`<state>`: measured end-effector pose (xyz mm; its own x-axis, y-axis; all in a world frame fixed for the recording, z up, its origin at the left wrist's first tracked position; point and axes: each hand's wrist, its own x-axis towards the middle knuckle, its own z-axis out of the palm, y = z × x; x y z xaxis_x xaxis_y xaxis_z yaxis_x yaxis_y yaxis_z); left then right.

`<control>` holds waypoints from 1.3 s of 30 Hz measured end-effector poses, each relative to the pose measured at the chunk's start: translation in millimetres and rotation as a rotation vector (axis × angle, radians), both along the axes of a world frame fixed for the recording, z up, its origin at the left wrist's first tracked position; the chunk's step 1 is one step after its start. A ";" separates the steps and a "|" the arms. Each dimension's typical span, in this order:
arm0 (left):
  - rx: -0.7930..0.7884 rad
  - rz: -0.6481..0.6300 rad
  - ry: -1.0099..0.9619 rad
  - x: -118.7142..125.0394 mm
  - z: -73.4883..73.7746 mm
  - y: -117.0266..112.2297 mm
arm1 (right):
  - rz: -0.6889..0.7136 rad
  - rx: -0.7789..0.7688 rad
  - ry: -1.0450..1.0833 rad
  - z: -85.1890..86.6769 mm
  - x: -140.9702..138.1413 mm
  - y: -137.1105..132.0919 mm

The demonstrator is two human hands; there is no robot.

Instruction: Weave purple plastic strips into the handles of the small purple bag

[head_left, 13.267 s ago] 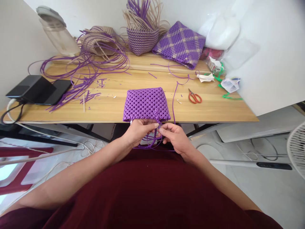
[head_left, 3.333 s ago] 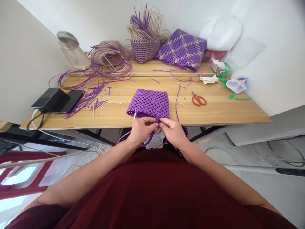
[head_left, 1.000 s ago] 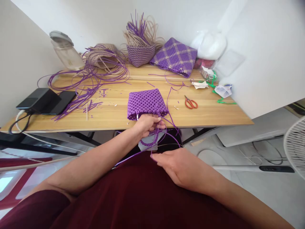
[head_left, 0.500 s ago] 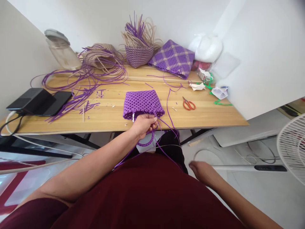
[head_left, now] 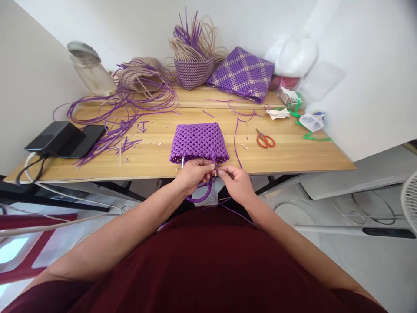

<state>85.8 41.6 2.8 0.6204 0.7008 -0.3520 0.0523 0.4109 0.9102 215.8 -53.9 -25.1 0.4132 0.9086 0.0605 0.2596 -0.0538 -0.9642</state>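
A small purple woven bag [head_left: 199, 140] lies at the table's front edge with its opening toward me. Its braided handle [head_left: 199, 199] loops down past the edge. My left hand [head_left: 194, 174] is closed in a pinch on the handle near the bag's rim. Close beside it, my right hand [head_left: 235, 180] pinches a thin purple strip at the handle, thumb against forefinger. Loose purple strips trail below both hands toward my lap. A bit of white wrapping [head_left: 183, 162] shows on the rim at the handle's other end.
Red-handled scissors [head_left: 266, 139] lie right of the bag. Behind stand a half-woven basket [head_left: 193, 73] and a purple-and-beige woven piece [head_left: 243, 74]. Coiled purple strips [head_left: 130, 93], a jar [head_left: 93, 71] and a black box [head_left: 48, 138] are at left. A fan [head_left: 411, 200] stands at far right.
My right hand has come up from beside my lap to the handle and now pinches a strip there. My left hand stays on the handle. The view has shifted slightly.
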 end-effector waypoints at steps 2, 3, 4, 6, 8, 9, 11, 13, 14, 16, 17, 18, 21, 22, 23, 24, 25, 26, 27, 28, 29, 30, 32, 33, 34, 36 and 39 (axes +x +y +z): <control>0.017 -0.020 -0.003 -2.3 -1.2 0.8 | -0.016 -0.018 -0.087 2.7 7.0 -1.4; 0.034 -0.017 0.004 -2.9 -1.8 0.6 | -0.021 -0.029 -0.073 3.3 9.9 -1.7; 0.056 -0.005 0.014 -3.2 -2.2 0.2 | -0.018 -0.038 -0.022 3.0 12.0 -1.7; 0.094 0.025 0.031 -2.9 -3.3 -1.2 | 0.001 -0.060 0.122 -0.5 13.9 -1.1; 0.106 0.040 0.030 -1.9 -4.9 -2.7 | 0.016 -0.090 0.189 -6.7 13.1 -0.5; 0.104 0.045 0.025 -1.3 -6.0 -3.4 | 0.015 -0.095 0.167 -10.0 12.2 -0.3; 0.103 0.058 0.024 -0.1 -8.8 -4.8 | -0.018 -0.071 0.037 -14.7 9.8 -0.4; 0.121 0.076 0.032 0.6 -11.4 -6.1 | -0.056 -0.039 -0.139 -15.3 7.9 -1.6; 0.136 0.084 0.035 0.8 -12.4 -6.6 | -0.066 -0.035 -0.220 -13.8 7.3 -2.6; 0.159 0.089 0.036 0.8 -13.3 -7.1 | -0.056 -0.065 -0.351 -7.8 6.9 -5.8; 0.167 0.087 0.036 0.5 -13.3 -7.0 | -0.031 -0.097 -0.412 -4.0 7.1 -7.9; 0.173 0.084 0.035 0.2 -12.8 -6.9 | -0.006 -0.130 -0.473 -0.1 7.2 -10.3; 0.195 0.074 0.037 -1.4 -10.0 -6.6 | 0.024 -0.177 -0.638 9.6 6.5 -18.4; 0.205 0.070 0.039 -2.0 -8.7 -6.8 | 0.009 -0.158 -0.668 11.6 5.5 -20.9; 0.213 0.065 0.041 -2.4 -7.4 -7.2 | -0.015 -0.126 -0.672 13.0 4.0 -23.0; 0.220 0.063 0.043 -2.8 -6.0 -7.8 | -0.042 -0.085 -0.655 13.8 2.3 -24.7; 0.225 0.063 0.045 -3.1 -4.8 -8.5 | -0.068 -0.043 -0.623 14.1 0.4 -25.8; 0.229 0.067 0.046 -3.2 -3.8 -9.2 | -0.090 0.000 -0.585 14.2 -1.6 -26.1; 0.231 0.071 0.048 -3.2 -3.0 -9.9 | -0.106 0.040 -0.544 14.0 -3.3 -25.8; 0.233 0.076 0.051 -3.2 -2.6 -10.4 | -0.114 0.075 -0.506 13.8 -4.8 -24.8; 0.234 0.077 0.054 -3.2 -2.5 -10.7 | -0.113 0.102 -0.478 13.6 -5.9 -23.2; 0.236 0.074 0.056 -3.3 -2.7 -10.7 | -0.104 0.120 -0.466 13.4 -6.6 -21.4; 0.251 0.056 0.061 -4.2 -4.3 -10.1 | -0.067 0.122 -0.476 13.3 -6.5 -17.2; 0.268 0.046 0.062 -4.9 -5.4 -9.5 | -0.046 0.105 -0.485 13.5 -5.9 -15.2; 0.291 0.034 0.065 -5.9 -6.8 -8.8 | -0.026 0.081 -0.491 13.9 -5.0 -13.6; 0.347 0.017 0.075 -8.2 -9.5 -7.3 | -0.005 0.032 -0.493 15.7 -2.8 -11.6; 0.394 0.012 0.085 -10.7 -12.6 -6.1 | -0.017 0.002 -0.572 20.0 -1.0 -11.6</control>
